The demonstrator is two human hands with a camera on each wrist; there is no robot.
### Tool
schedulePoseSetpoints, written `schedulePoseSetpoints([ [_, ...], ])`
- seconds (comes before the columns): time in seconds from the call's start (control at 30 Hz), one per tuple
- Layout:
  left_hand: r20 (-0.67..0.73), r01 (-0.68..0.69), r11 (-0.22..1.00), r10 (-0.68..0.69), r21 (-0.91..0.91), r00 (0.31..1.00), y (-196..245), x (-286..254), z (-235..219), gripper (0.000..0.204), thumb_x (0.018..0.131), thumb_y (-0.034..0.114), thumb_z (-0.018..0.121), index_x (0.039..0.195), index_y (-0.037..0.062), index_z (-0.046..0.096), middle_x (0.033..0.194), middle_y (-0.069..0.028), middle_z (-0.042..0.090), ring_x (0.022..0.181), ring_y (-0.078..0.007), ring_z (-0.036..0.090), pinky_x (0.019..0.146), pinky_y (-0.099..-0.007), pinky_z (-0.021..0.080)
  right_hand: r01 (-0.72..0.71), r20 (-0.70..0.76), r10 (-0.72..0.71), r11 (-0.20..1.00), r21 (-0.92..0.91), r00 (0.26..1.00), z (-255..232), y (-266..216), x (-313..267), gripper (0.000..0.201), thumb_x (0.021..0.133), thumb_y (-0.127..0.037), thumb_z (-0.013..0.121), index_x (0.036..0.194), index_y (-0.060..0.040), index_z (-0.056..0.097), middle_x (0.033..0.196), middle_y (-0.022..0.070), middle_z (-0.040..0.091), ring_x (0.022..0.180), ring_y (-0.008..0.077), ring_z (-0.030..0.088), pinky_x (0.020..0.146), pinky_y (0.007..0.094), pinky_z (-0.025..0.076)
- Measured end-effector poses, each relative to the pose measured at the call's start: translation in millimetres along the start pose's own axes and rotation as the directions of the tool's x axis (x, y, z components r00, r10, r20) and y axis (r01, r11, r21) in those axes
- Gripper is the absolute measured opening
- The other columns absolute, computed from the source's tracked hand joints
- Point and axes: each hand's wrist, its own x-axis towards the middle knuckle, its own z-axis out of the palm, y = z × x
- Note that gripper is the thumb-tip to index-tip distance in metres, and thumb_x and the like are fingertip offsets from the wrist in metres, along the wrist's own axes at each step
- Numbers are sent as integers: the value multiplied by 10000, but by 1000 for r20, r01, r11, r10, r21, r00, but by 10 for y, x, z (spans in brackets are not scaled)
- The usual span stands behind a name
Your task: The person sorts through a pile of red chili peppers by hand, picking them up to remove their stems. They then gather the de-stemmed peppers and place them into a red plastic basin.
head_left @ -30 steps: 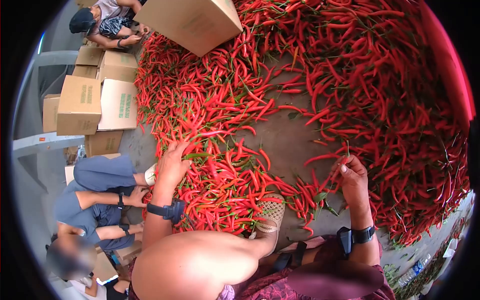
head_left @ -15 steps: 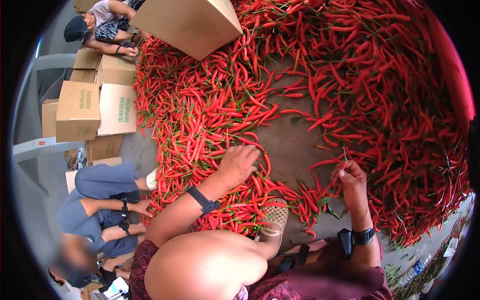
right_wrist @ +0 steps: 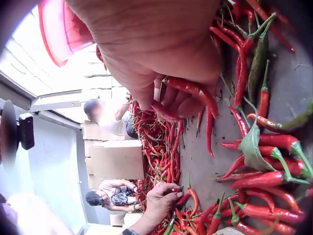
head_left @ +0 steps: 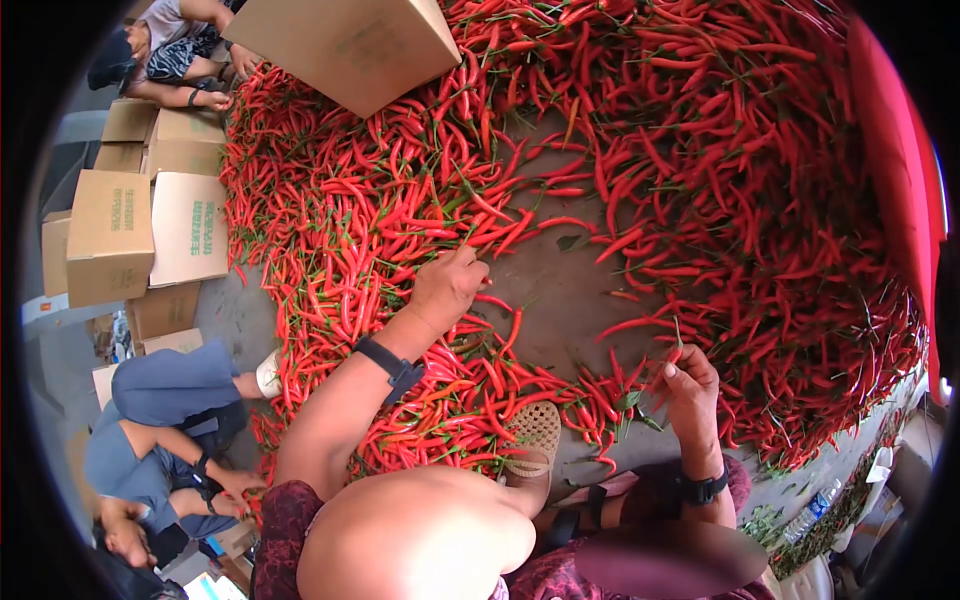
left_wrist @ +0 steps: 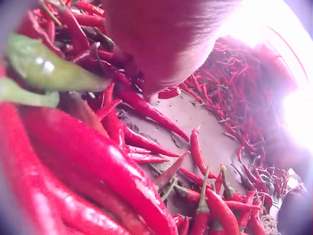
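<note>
Red chilies [head_left: 350, 240] with green stems lie in a broad heap. Over its inner edge is my left hand [head_left: 447, 290], fingers bent downward; a chili [left_wrist: 168, 93] shows beside its fingertip in the left wrist view, but whether it is gripped is hidden. From the right wrist view, the left hand [right_wrist: 161, 200] has bent fingers near another chili. My right hand [head_left: 692, 392] is raised on the right, thumb against curled fingers, holding red chilies; one chili [right_wrist: 193, 90] sticks out of the grip in the right wrist view.
A large cardboard box [head_left: 345, 50] stands at the heap's far edge, with more boxes [head_left: 110, 225] at left. Two people sit or crouch along the left side. A woven shoe [head_left: 535, 435] is between my hands. Red sheeting [head_left: 895, 170] borders the right; bare floor [head_left: 560, 290] shows mid-heap.
My left hand has moved right from the left part of the heap to the bare floor's edge, most recently slightly farther away. My right hand keeps its hold, with little movement. The view has shifted.
</note>
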Motion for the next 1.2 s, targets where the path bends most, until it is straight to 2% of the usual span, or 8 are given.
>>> schedulePoseSetpoints([
  [0.17,20,140,945,-140,-297,990,255,-59,-230,104,797,112,671,809,51,587,697,-53,573,626,-232,611,558,-355,467,16,-22,-14,997,76,1000,3,102,19,120,879,-112,620,970,-52,569,830,52,657,679,105,599,562,239,472],
  [0.3,377,482,323,-337,-814,863,587,-28,-392,89,818,73,687,788,6,637,669,64,546,645,-7,455,560,-204,389,-55,73,63,993,-107,995,393,-17,132,111,876,-46,637,974,-28,588,821,3,646,713,56,569,622,193,430],
  [0.4,481,529,221,-236,-819,844,821,-73,-382,97,866,120,657,828,34,639,736,23,610,672,-23,520,588,-199,425,-92,103,127,953,-288,987,740,-178,166,122,872,-80,651,969,-13,619,798,0,629,703,71,556,635,233,446],
  [0.5,568,586,52,-187,-809,801,1036,-56,-372,80,897,117,618,911,38,617,726,0,623,527,-36,519,473,-192,407,573,304,-608,313,-757,734,860,-114,243,130,857,-99,665,927,5,627,771,3,622,709,83,567,640,261,456],
  [0.67,548,550,-22,-119,-835,828,1242,30,-292,124,916,75,584,1030,29,572,715,-12,621,514,-65,559,462,-201,454,-100,100,120,978,-185,988,974,-170,52,146,934,-134,573,934,2,626,819,55,660,712,131,620,640,249,488],
  [0.83,623,617,-93,-151,-782,767,1199,99,-100,175,907,91,606,1069,42,560,717,-11,615,532,-67,572,455,-208,476,-239,-12,245,953,188,969,940,-156,102,151,934,-141,591,1002,-7,604,777,20,626,652,81,577,573,217,462],
  [0.93,589,599,14,-169,-801,791,1121,90,-57,207,893,91,633,1086,42,575,726,0,616,541,-62,571,453,-202,468,-149,-61,141,979,-141,988,797,-149,111,159,915,-140,616,1004,-9,610,773,8,612,610,68,540,534,212,426],
  [1.2,585,586,39,-26,-810,811,1394,265,-489,363,884,108,657,1201,12,508,770,-34,647,574,-80,602,482,-200,480,-115,121,136,980,-164,983,715,-325,44,119,888,-129,637,955,-33,616,736,-7,619,608,53,564,520,196,438],
])
